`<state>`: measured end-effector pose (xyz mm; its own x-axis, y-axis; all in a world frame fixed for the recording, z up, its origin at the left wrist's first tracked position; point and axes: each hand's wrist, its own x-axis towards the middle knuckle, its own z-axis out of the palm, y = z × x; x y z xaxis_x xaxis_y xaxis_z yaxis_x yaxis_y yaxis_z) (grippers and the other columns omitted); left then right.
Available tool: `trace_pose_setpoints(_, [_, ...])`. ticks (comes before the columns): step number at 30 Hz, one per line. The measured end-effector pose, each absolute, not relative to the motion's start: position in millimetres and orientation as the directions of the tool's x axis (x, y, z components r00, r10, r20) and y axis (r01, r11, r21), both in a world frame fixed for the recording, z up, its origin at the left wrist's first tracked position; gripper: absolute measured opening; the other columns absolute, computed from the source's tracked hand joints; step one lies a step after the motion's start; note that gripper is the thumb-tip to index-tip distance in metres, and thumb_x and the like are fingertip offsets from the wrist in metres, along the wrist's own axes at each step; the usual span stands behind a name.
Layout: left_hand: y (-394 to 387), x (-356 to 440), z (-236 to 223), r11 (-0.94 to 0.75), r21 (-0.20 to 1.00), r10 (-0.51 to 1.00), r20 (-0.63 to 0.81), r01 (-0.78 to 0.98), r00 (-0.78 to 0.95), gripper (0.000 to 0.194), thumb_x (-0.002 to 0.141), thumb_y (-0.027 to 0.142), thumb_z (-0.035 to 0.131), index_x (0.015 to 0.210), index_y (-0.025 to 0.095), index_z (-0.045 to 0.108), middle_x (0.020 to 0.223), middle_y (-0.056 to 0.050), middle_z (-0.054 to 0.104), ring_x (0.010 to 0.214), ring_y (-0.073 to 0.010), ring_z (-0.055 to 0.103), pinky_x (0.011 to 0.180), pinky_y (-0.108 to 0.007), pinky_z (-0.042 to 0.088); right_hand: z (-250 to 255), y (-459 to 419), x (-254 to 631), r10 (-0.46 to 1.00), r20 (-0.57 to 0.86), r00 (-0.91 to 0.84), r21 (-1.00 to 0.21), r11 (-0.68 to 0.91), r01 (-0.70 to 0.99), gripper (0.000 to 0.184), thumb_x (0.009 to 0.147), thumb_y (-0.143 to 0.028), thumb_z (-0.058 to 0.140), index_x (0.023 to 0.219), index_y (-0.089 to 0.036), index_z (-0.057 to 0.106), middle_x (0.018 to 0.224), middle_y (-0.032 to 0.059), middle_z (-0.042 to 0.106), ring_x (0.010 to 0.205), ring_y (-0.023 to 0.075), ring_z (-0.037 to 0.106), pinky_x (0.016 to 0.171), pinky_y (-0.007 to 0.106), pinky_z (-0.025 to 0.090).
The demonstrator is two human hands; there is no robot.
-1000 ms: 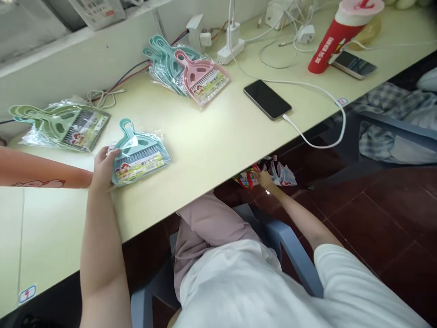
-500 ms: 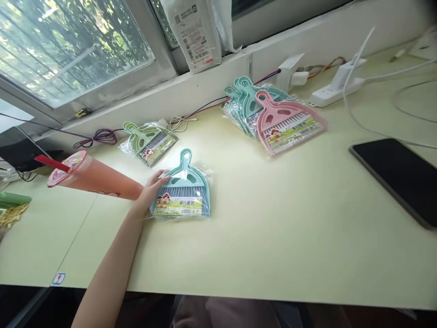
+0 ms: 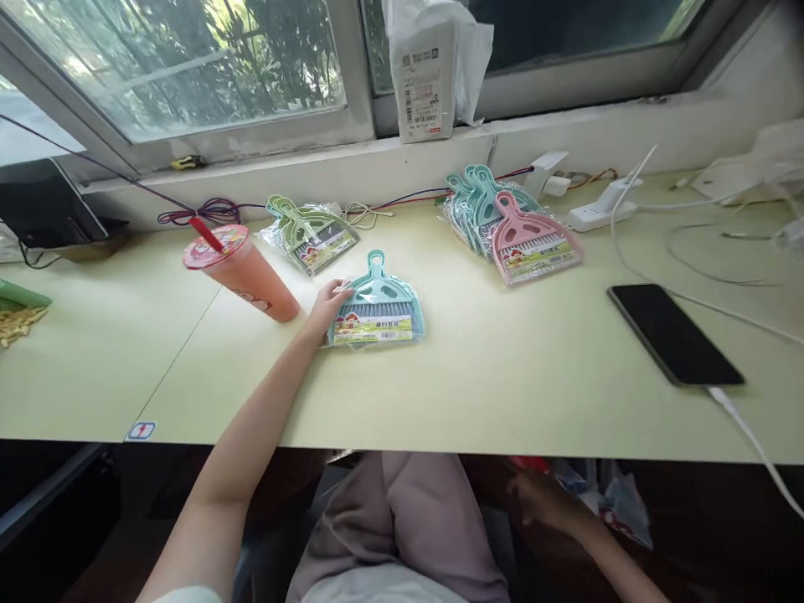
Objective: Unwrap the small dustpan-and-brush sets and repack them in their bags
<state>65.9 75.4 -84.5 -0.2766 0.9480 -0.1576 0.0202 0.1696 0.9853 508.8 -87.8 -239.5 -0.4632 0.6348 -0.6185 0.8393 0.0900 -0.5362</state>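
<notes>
My left hand (image 3: pixel 327 307) rests on the left edge of a teal dustpan-and-brush set (image 3: pixel 377 305) wrapped in clear plastic, lying flat on the pale green table (image 3: pixel 515 377). Its fingers curl over the packet's side. My right hand (image 3: pixel 535 502) is below the table edge, blurred, touching a red and white plastic bag (image 3: pixel 606 498). An orange drink cup (image 3: pixel 244 272) with a red straw stands just left of my left hand.
A green set (image 3: pixel 311 236) lies behind the teal one. A stack of teal sets topped by a pink one (image 3: pixel 524 239) sits at the back right. A black phone (image 3: pixel 673 333) on a cable, a power strip (image 3: pixel 600 213) and loose wires lie to the right.
The view has lifted from my lap and the floor to the table and window. My left hand stays on the teal set. My right hand is back in sight under the table.
</notes>
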Motion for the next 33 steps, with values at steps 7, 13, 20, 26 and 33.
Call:
trace_pose_setpoints(7, [96,70,-107,0.030,0.992,0.904,-0.080,-0.123,-0.421,0.028,0.079,0.026,0.068,0.104,0.018,0.056,0.082,-0.001,0.065,0.066,-0.0152,0.065,0.063,-0.025,0.053,-92,-122,459,0.316,-0.541,-0.779,-0.830,-0.051,0.555,0.032,0.068,-0.041,0.083,0.095,-0.025,0.085,0.072,0.0024,0.076,0.043,0.0128,0.058,0.045,0.026,0.047])
trace_pose_setpoints(13, [101,73,-114,-0.025,0.997,0.896,-0.008,-0.069,-0.445,0.036,0.080,0.024,0.070,0.110,0.020,0.052,0.091,-0.002,0.065,0.077,-0.0147,0.067,0.073,-0.024,0.053,-32,13,359,0.695,0.109,-0.710,-0.961,0.256,0.103,0.030,0.073,-0.040,0.085,0.093,-0.017,0.082,0.079,0.0034,0.076,0.046,0.0101,0.057,0.049,0.026,0.051])
trace_pose_setpoints(20, [102,70,-110,-0.036,0.988,0.877,-0.043,-0.153,-0.479,0.050,0.081,0.025,0.074,0.120,0.026,0.042,0.109,-0.005,0.066,0.082,-0.0134,0.068,0.070,-0.024,0.054,-83,114,275,0.831,0.362,-0.422,-0.843,0.485,0.232,0.043,0.093,-0.055,0.065,0.081,-0.015,0.075,0.067,0.0009,0.071,0.050,0.0104,0.060,0.060,0.025,0.049])
trace_pose_setpoints(26, [101,72,-104,-0.088,0.881,0.917,-0.111,-0.464,-0.384,0.044,0.077,0.020,0.080,0.113,0.022,0.054,0.096,0.000,0.068,0.067,-0.0104,0.063,0.059,-0.022,0.051,-107,122,290,0.933,0.205,-0.295,-0.905,0.296,0.307,0.032,0.098,-0.037,0.062,0.075,-0.017,0.071,0.075,0.0032,0.075,0.056,0.0124,0.065,0.058,0.024,0.052])
trace_pose_setpoints(33, [93,69,-101,-0.086,0.827,0.987,-0.006,-0.556,-0.161,0.037,0.081,0.021,0.077,0.115,0.021,0.062,0.098,0.000,0.073,0.081,-0.0124,0.069,0.078,-0.027,0.056,-105,134,288,0.985,-0.032,-0.168,-0.994,-0.049,-0.101,0.012,0.091,-0.023,0.072,0.098,-0.018,0.063,0.087,0.0045,0.075,0.072,0.0142,0.072,0.066,0.025,0.061])
